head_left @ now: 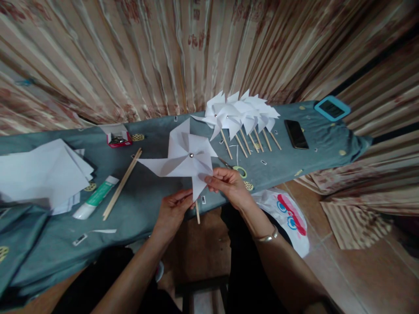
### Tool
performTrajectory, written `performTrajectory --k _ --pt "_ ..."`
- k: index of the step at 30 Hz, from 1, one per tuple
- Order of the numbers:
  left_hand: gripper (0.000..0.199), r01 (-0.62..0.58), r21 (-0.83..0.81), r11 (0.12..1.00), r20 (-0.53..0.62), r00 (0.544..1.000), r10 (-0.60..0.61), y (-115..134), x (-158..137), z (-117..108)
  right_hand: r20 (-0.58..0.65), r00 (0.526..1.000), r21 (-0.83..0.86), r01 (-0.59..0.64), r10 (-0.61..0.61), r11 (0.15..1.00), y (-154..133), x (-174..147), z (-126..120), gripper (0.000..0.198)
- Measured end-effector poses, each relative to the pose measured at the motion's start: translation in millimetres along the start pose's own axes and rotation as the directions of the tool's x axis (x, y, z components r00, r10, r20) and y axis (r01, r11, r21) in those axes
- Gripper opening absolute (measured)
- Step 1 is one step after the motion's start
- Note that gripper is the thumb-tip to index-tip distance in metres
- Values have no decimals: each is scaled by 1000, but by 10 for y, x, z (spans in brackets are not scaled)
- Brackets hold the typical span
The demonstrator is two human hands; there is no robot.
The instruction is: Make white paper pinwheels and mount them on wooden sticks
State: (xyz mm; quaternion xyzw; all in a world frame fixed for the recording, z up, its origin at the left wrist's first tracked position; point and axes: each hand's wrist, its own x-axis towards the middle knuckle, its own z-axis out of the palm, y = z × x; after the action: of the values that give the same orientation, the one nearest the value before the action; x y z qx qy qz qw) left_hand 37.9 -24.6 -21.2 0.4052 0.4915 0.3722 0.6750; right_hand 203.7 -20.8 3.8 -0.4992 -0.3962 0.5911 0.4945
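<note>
A white paper pinwheel (183,155) with a round metal pin at its centre is held up over the near edge of the cloth-covered table (140,209). My left hand (175,211) is closed around its wooden stick, whose lower end pokes out below the fingers. With thumb and fingers, my right hand (227,183) pinches the lower right paper blade. Just beyond the right hand lie scissors (240,171) with green handles, partly hidden. Several finished pinwheels (242,113) lie in an overlapping row at the back, their sticks pointing toward me.
On the left are white paper sheets (39,170), a green-and-white tube (96,197), loose wooden sticks (122,185) and a red box of pins (118,138). A phone (296,134) and a blue-framed device (332,108) lie right. A white plastic bag (284,213) sits below the table edge.
</note>
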Motion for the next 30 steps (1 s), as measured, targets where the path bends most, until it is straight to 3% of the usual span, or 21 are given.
performTrajectory --k 7,17,22,25,27,30 --pt "34 -25 82 996 -8 1000 26 8 -16 4 42 999 15 -12 12 1000 54 -7 72 32" --pt "34 -23 125 992 -13 1000 25 7 -35 -34 95 994 -100 55 -45 993 63 -59 79 31" --pt "26 4 100 995 -67 998 2 22 -35 -40 -32 989 -267 131 -145 955 -41 -41 -97 45" --pt "25 -3 100 995 -51 999 8 38 -45 -48 -148 971 -256 147 -189 955 -64 -5 -222 45" --pt "25 -1 100 995 -40 999 5 49 -50 -54 -251 943 -209 167 -218 964 -68 37 -283 41" --pt "26 15 98 995 -39 999 -12 66 -48 -56 -430 861 -148 230 -272 962 -80 126 -336 35"
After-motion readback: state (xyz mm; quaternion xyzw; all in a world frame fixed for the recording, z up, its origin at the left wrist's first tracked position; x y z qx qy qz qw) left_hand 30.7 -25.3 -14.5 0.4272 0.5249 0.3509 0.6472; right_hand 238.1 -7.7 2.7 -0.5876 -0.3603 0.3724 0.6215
